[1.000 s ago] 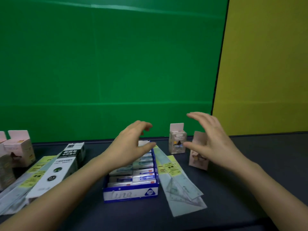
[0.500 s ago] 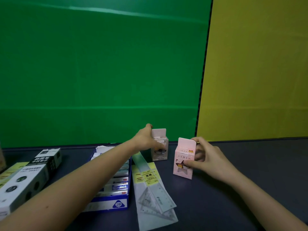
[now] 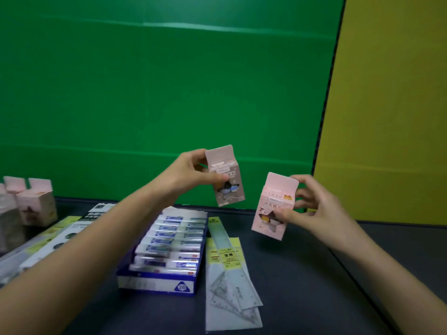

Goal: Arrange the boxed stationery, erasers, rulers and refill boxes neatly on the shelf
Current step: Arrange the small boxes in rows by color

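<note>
My left hand (image 3: 187, 174) grips a brownish-pink stationery box (image 3: 226, 176) by its upper part and holds it in the air, tilted. My right hand (image 3: 312, 206) grips a lighter pink stationery box (image 3: 272, 209), also lifted off the dark shelf surface (image 3: 302, 274) and tilted. The two boxes hang side by side, slightly apart, above the back of the shelf. Below them lie a blue tray of erasers (image 3: 167, 250) and a packaged ruler set (image 3: 228, 269).
More pink boxes (image 3: 36, 204) stand at the far left. A long black-and-white refill box (image 3: 60, 238) and flat ruler packs (image 3: 14, 257) lie at the left under my forearm. Green and yellow panels form the back wall.
Both hands closed on the two pink boxes that stood on the shelf and raised them into the air. The view shifted slightly to the right.
</note>
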